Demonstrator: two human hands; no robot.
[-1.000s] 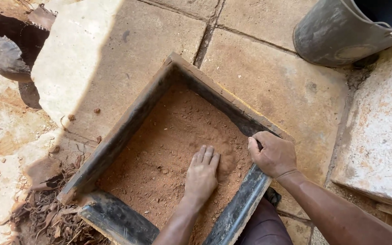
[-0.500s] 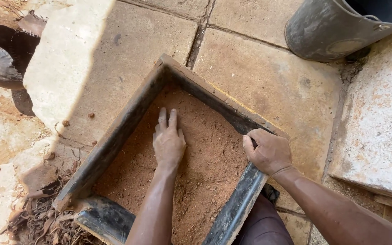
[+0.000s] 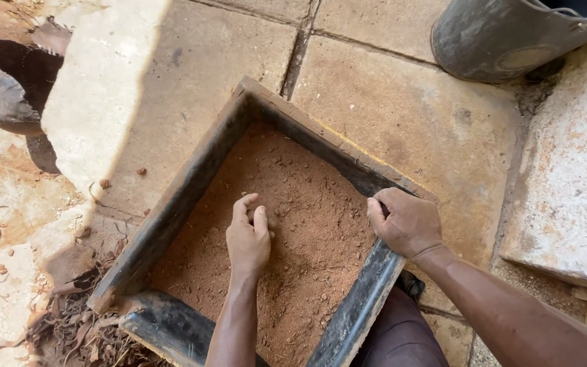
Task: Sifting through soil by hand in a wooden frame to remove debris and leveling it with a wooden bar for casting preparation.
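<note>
Left hand (image 3: 248, 239) has slid back to the mould (image 3: 191, 197) middle, fingers now curled into the soil (image 3: 307, 204); right hand (image 3: 407, 222) stays gripping its rim

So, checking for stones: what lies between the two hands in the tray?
Head view: only loose reddish soil with small clods lies between left hand and right hand.

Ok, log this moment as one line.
left hand: fingers curled in reddish soil | right hand: gripping square mould rim | bucket: behind
</note>
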